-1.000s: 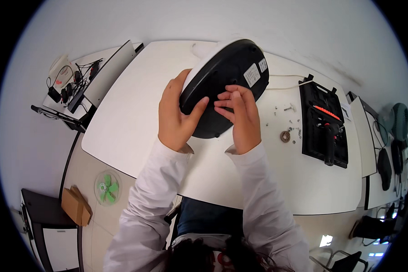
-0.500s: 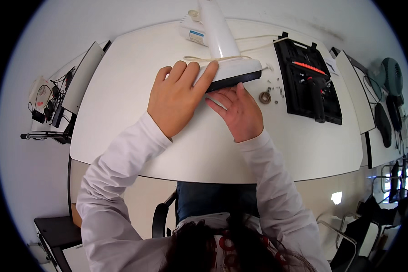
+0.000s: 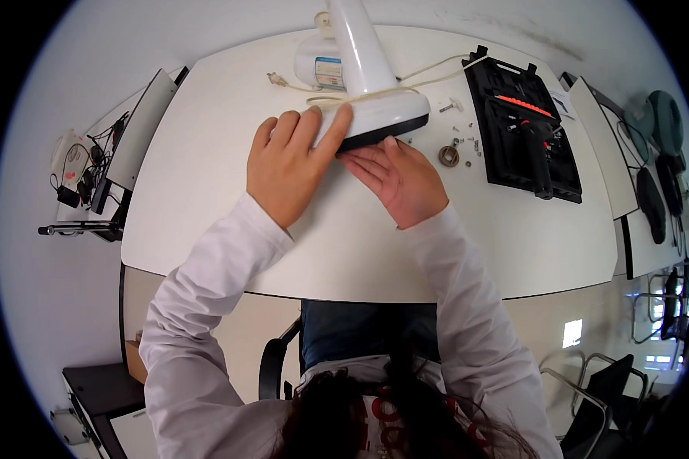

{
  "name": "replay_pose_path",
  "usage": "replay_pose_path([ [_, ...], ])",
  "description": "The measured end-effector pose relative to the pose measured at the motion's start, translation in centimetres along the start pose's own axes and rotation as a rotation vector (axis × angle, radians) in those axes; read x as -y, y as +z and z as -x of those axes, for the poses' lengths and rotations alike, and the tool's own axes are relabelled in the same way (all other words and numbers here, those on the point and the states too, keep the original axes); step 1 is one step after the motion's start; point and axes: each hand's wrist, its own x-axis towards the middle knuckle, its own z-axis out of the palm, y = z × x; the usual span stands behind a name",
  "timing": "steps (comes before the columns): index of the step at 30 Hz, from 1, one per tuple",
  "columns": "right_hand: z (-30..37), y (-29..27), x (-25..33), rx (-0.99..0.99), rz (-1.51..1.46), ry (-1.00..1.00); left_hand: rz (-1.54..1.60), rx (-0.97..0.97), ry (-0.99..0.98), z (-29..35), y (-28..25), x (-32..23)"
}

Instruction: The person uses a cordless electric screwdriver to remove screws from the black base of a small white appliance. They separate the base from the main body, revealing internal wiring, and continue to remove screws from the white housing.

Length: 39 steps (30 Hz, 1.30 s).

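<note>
now the white fan base [image 3: 375,107] stands nearly upright on the white table [image 3: 207,191], no longer showing its black underside as a second ago. the left hand [image 3: 287,164] lies flat over its near rim, fingers spread; the right hand [image 3: 398,180] slips open-palmed beneath the edge. right of it lie loose screws [image 3: 459,141], a washer [image 3: 448,156] and a black tool case [image 3: 520,122].

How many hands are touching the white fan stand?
2. The left hand lies on top of the white fan stand; the right hand sits under its near edge, palm up.
</note>
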Motion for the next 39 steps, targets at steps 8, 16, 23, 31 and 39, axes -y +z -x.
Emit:
replay_pose_path([
  [8, -2.4, -0.3, -1.4, -0.105, -0.305, 0.200, -0.012, 0.005, -0.007, 2.1, 3.0, 1.8],
  [16, -2.8, -1.3, -2.5, -0.274, -0.439, 0.267, -0.049, -0.057, 0.026, 3.7, 4.4, 1.2],
  [23, -2.4, -2.1, -3.4, -0.208, -0.551, 0.304, 0.023, -0.047, -0.047, 2.7, 3.8, 1.3],
  [31, -1.2, -2.8, -4.1, 0.016, -0.547, 0.182, 0.050, -0.053, -0.019, 3.6, 4.2, 1.7],
  [39, -0.5, -2.9, -3.9, 0.130, -0.582, 0.131, 0.068, -0.054, -0.048, 3.5, 4.2, 1.3],
])
